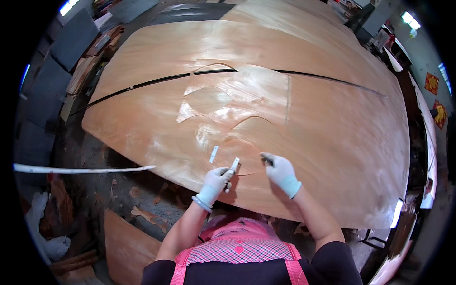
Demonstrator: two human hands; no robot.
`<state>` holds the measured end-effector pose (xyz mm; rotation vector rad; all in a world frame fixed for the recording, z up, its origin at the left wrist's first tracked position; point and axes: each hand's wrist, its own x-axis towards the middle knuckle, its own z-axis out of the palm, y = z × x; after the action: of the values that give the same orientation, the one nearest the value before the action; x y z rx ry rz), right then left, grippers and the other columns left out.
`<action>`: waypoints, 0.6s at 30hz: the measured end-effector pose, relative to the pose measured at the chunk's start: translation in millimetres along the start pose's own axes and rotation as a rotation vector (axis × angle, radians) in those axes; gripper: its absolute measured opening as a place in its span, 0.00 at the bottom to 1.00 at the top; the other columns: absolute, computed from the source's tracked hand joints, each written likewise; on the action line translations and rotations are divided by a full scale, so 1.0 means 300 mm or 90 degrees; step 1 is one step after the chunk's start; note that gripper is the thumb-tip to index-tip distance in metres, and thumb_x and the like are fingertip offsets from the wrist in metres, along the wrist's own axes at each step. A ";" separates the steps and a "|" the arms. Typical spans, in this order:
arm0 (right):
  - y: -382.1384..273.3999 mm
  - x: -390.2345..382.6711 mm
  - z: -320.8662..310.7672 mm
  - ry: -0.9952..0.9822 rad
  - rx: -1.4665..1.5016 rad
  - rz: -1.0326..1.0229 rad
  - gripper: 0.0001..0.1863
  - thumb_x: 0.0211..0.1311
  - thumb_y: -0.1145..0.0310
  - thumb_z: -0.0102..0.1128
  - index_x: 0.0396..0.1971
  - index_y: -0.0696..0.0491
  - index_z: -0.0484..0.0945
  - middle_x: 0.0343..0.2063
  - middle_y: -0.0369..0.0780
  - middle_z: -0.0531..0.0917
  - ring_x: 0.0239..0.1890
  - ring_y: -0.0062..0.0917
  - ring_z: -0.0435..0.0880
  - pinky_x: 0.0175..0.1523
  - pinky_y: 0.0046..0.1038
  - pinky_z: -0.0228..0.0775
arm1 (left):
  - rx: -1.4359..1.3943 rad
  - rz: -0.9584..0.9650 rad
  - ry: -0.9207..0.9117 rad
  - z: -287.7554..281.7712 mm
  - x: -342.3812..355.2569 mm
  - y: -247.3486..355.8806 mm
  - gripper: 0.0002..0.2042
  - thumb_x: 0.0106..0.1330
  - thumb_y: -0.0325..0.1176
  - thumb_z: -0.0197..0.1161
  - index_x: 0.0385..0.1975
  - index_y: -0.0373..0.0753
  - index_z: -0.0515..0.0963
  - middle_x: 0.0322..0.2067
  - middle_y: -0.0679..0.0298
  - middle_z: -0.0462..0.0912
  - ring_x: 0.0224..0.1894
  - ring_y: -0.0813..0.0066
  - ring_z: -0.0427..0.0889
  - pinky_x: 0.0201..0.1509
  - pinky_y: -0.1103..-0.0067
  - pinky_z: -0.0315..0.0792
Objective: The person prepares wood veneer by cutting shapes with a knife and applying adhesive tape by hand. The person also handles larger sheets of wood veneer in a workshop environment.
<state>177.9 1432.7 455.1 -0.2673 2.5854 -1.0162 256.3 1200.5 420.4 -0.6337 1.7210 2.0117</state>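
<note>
A large thin sheet of reddish wood veneer [332, 142] lies spread on the work surface before me. A smaller veneer patch [237, 99] with curved edges rests on top of it near the middle. My left hand [216, 183], in a white glove, pinches a short strip of white tape [234, 165] at the sheet's near edge. My right hand [281, 172], also gloved, is closed on a small dark tool [266, 161] pressed to the veneer just right of the tape. Another short piece of white tape [213, 154] is stuck on the sheet to the left.
A long white tape strand [80, 169] stretches in from the left. A further veneer sheet [228, 47] lies behind a dark gap. Veneer scraps [142, 213] and a loose sheet [126, 247] lie on the floor at lower left. Stacked boards [80, 71] stand at far left.
</note>
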 end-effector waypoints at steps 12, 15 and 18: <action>0.165 -0.104 -0.087 -0.132 -0.193 -0.151 0.36 0.51 0.75 0.54 0.65 0.48 0.64 0.65 0.41 0.68 0.49 0.39 0.81 0.52 0.35 0.75 | -0.009 -0.133 -0.101 0.327 0.125 -0.042 0.13 0.72 0.38 0.56 0.39 0.34 0.79 0.17 0.69 0.75 0.15 0.83 0.70 0.19 0.85 0.62; 0.133 -0.097 -0.097 -0.245 -0.349 -0.166 0.41 0.54 0.72 0.56 0.70 0.41 0.55 0.72 0.38 0.55 0.42 0.39 0.85 0.45 0.39 0.78 | -0.046 -0.168 -0.079 0.322 0.105 -0.046 0.13 0.72 0.39 0.57 0.36 0.34 0.80 0.17 0.69 0.76 0.16 0.82 0.72 0.20 0.85 0.63; 0.102 -0.095 -0.100 -0.339 -0.456 -0.149 0.42 0.56 0.71 0.55 0.71 0.37 0.52 0.73 0.42 0.48 0.37 0.41 0.86 0.40 0.41 0.78 | 0.061 -0.120 -0.070 0.306 0.038 -0.048 0.15 0.71 0.40 0.57 0.31 0.34 0.81 0.19 0.64 0.79 0.19 0.76 0.78 0.24 0.82 0.68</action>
<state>191.2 1481.9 461.6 -0.8949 2.3293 -0.0039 249.0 1293.7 414.3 -0.6159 1.6189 1.7909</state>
